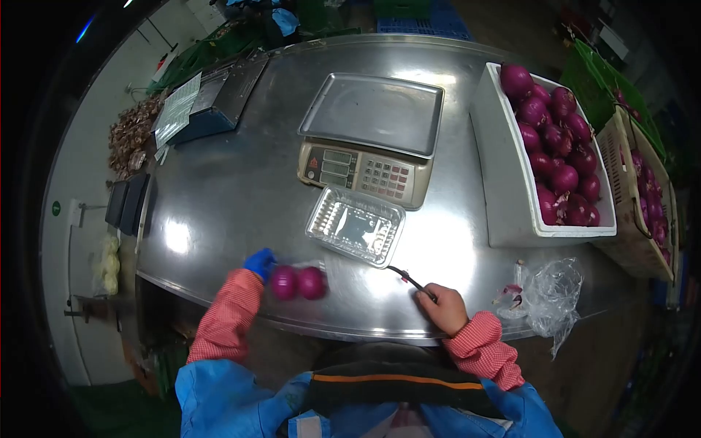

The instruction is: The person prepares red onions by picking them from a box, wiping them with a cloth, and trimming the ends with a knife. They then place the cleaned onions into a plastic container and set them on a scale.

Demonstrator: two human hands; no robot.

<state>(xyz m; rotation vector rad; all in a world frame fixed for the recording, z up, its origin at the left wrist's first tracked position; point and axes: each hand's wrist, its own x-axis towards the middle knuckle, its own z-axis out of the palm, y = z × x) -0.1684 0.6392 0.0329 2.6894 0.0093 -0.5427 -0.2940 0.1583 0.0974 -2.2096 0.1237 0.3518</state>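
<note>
Blue garment (226, 398) foremost, two onions (298, 282) lie between the hands (444, 310), beside the left (260, 264).

Just beside your gloved left hand (259, 263), two round, glossy purple onions (298, 282) sit side by side, slightly blurred. From your right hand's (444, 309) grip, a thin, dark tool (406, 277) slants away and to your left, its type unclear.

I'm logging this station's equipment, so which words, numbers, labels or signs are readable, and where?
No text reads for certain.
Keypad on the scale: too small.
Red mark beside its displays: too small.
Round green wall sign: too small.
</note>
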